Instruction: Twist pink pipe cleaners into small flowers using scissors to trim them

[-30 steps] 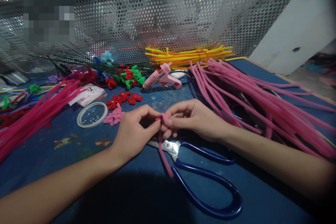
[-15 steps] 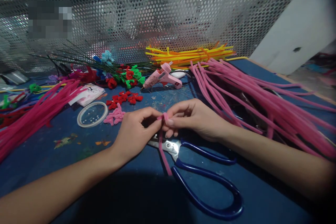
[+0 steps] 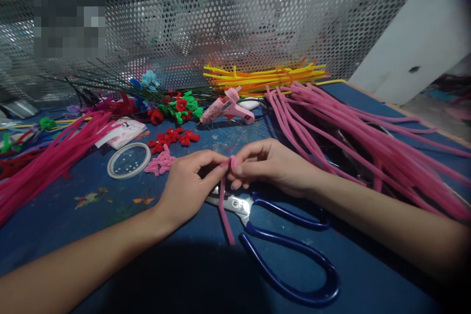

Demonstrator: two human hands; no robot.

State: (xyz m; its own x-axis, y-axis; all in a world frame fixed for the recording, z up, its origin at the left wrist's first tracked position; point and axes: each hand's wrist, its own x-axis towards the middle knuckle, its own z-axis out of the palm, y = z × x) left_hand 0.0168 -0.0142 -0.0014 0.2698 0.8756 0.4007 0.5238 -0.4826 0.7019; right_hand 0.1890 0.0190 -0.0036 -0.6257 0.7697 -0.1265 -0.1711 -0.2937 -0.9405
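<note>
Between the fingertips of both hands is a pink pipe cleaner (image 3: 225, 216), bent into a small loop at the top, its loose end hanging down toward the blue table. My left hand (image 3: 189, 184) pinches it from the left. From the right, my right hand (image 3: 270, 167) pinches the loop with thumb and forefinger. Under the hands lie scissors (image 3: 294, 245) with dark blue handles, their blades partly hidden by my left hand. Small pink shapes (image 3: 160, 163) rest just beyond my left hand.
A tape roll (image 3: 110, 163), red flower shapes (image 3: 171, 138) and a pink glue gun (image 3: 228, 108) lie beyond the hands. Pink pipe cleaners (image 3: 368, 142) spread at right, magenta ones (image 3: 55, 162) at left, yellow ones (image 3: 257, 78) by the perforated metal panel (image 3: 221, 19).
The hanging end of the pink pipe cleaner has swung slightly left. The small loop at the fingertips has turned a little; both hands stay nearly in place.
</note>
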